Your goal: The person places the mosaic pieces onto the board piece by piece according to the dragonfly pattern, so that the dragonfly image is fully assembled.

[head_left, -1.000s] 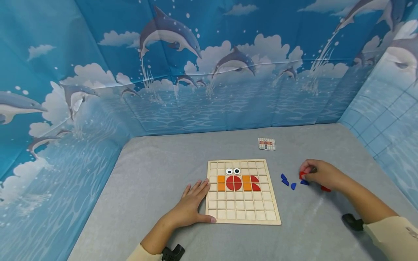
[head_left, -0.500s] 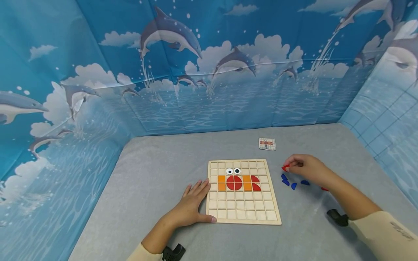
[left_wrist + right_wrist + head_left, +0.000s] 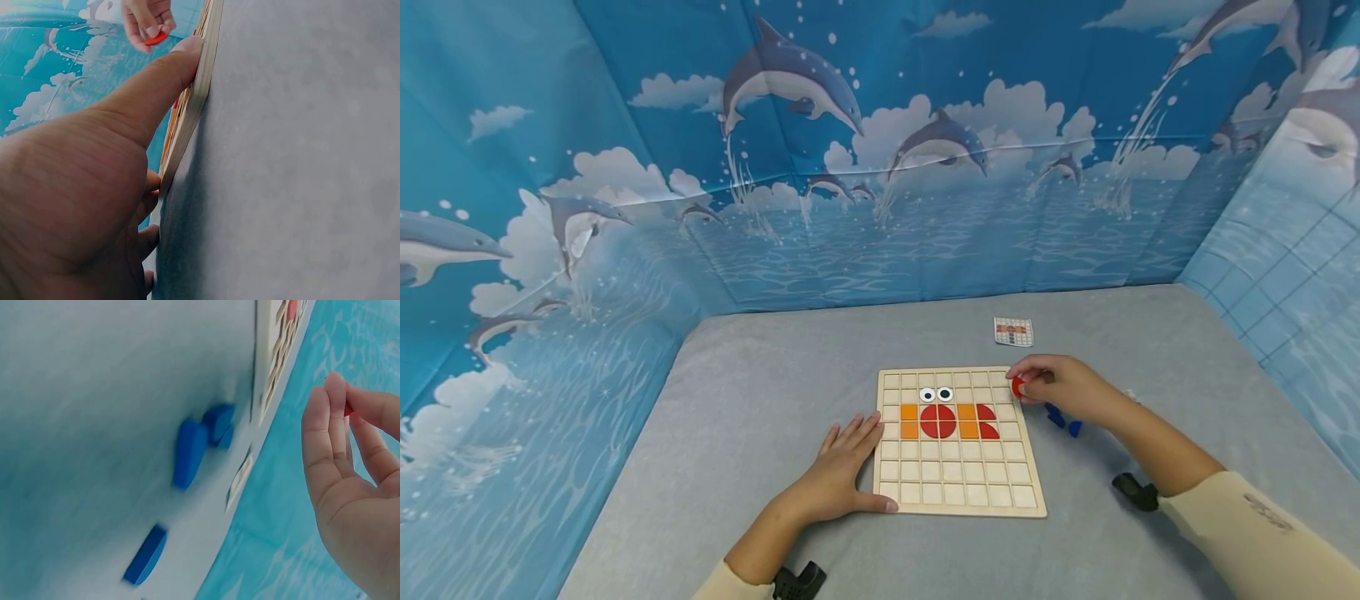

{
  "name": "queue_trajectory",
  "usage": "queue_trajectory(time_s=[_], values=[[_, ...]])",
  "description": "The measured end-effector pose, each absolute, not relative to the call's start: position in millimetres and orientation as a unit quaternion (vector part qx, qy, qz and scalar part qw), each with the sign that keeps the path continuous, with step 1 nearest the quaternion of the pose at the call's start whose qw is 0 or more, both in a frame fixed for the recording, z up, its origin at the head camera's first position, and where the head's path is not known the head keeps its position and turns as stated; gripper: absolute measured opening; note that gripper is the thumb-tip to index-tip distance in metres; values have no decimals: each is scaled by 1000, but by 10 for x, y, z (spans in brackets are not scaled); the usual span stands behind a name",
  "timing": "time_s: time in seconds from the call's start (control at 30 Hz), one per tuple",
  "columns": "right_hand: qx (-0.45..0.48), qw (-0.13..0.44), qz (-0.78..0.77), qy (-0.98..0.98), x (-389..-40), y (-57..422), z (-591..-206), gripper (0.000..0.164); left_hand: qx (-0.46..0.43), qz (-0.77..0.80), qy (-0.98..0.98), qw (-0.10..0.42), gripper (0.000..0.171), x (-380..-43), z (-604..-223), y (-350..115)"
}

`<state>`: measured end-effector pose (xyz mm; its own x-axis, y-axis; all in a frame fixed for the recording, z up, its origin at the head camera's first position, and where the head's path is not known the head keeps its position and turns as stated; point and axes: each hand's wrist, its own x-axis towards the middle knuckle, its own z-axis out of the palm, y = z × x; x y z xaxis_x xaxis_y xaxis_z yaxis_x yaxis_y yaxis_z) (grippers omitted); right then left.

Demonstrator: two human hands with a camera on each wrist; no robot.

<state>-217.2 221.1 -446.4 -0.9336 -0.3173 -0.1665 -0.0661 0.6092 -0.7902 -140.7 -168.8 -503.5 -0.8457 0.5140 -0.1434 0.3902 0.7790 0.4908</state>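
Observation:
A wooden grid board [image 3: 925, 496] lies on the grey surface. It bears two eye tiles [image 3: 945, 394], orange squares [image 3: 909, 412] and red quarter-circle tiles [image 3: 937, 421]. My left hand [image 3: 835, 475] rests at the board's left side, fingers spread and straight along the edge, thumb on the front corner. Over the board's far right corner, my right hand [image 3: 1063, 387] pinches a red puzzle piece [image 3: 1017, 387] between thumb and fingertips. In the right wrist view only a sliver of that red piece [image 3: 348, 410] shows between the fingers.
Several blue pieces [image 3: 1055, 417] lie right of the board, partly under the right hand; the right wrist view shows a separate blue piece [image 3: 146, 555]. A small printed pattern card [image 3: 1013, 331] lies behind the board. Dolphin-print curtains [image 3: 880, 242] stand around the surface.
My right hand has lifted the red piece from beside the blue pieces and carried it left to the board's far right corner. My left hand has stayed put.

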Motion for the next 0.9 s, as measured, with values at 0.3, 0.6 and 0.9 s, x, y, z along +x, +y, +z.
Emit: queue_trajectory(time_s=[0.3,0.6,0.9], values=[[-161,131,-429,879,-2226,1965,-4439,15,239,228,933,140,117,-1404,-5021,-1679],[-188,137,-455,859,-2279,1708,-4438,10,242,228,933,139,117,-1402,-5017,-1686],[-198,158,-472,844,-2311,1408,-4423,12,248,231,931,139,116,-1400,-5019,-1692]])
